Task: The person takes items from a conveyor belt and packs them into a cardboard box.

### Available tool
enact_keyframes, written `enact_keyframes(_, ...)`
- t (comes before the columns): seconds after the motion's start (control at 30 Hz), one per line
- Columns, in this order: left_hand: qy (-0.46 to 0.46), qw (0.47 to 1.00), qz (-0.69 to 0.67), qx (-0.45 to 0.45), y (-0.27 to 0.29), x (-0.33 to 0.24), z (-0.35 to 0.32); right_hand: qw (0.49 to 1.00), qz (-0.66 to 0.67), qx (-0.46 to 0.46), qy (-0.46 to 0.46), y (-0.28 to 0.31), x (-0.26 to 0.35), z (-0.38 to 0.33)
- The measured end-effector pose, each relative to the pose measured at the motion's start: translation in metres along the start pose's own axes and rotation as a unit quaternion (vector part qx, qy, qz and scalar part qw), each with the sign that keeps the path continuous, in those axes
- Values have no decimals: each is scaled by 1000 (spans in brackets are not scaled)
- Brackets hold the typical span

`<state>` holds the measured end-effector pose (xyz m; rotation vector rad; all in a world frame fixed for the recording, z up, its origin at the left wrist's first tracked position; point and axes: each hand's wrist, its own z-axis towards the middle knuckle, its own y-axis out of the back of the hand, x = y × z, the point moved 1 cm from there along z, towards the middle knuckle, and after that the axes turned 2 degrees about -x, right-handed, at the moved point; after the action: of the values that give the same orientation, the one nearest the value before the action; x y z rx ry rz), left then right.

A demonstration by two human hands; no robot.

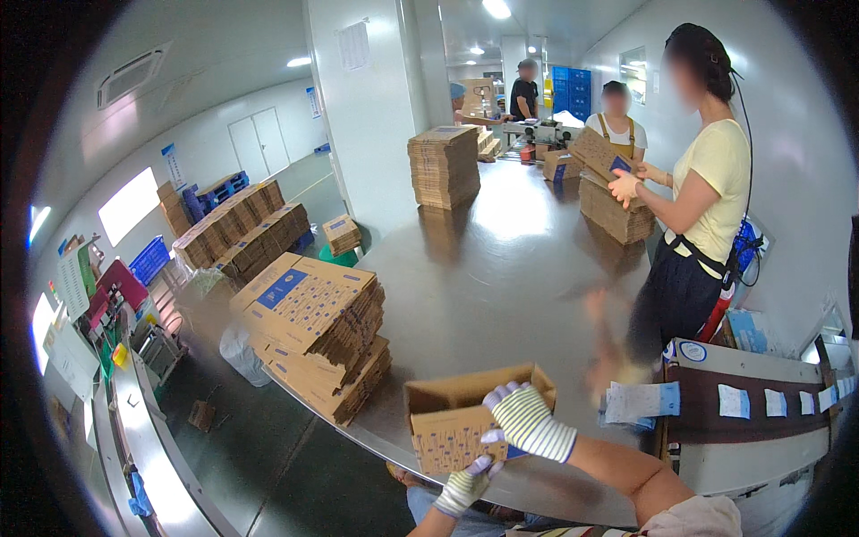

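In front of me an open-topped cardboard box (pixel 456 440), brown with a blue printed pattern, sits tilted at the near edge of the metal table. My right hand (pixel 534 422), in a striped glove with pale fingertips, grips the box's near wall by its right end, fingers at the rim and thumb on the front. Lower down, my left hand (pixel 465 489), gloved alike, pinches the box's bottom front edge. The inside of the box shows only partly. Left of it lies a stack of flattened cartons (pixel 309 304) with the same print.
The steel table (pixel 510 304) stretches ahead. A conveyor (pixel 707 403) on the right carries several blue-and-white packets (pixel 734 402). Further along stands another carton stack (pixel 445 167). A co-worker (pixel 711 170) on the right handles a carton (pixel 601 154) over a pile; others work behind.
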<state>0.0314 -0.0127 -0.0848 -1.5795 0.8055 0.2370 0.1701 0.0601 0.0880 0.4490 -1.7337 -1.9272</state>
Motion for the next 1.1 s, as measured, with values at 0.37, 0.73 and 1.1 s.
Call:
enact_keyframes(0.37,-251,189,941,122,-86,-201,-46,981,-25,0,195,-25,-36,-4)
enact_keyframes(0.73,-144,305,901,275,-103,-130,-5,978,118,-8,-173,23,-285,-114)
enact_keyframes(1.1,-151,293,913,239,-113,-126,-3,854,36,472,-215,-74,-299,-124)
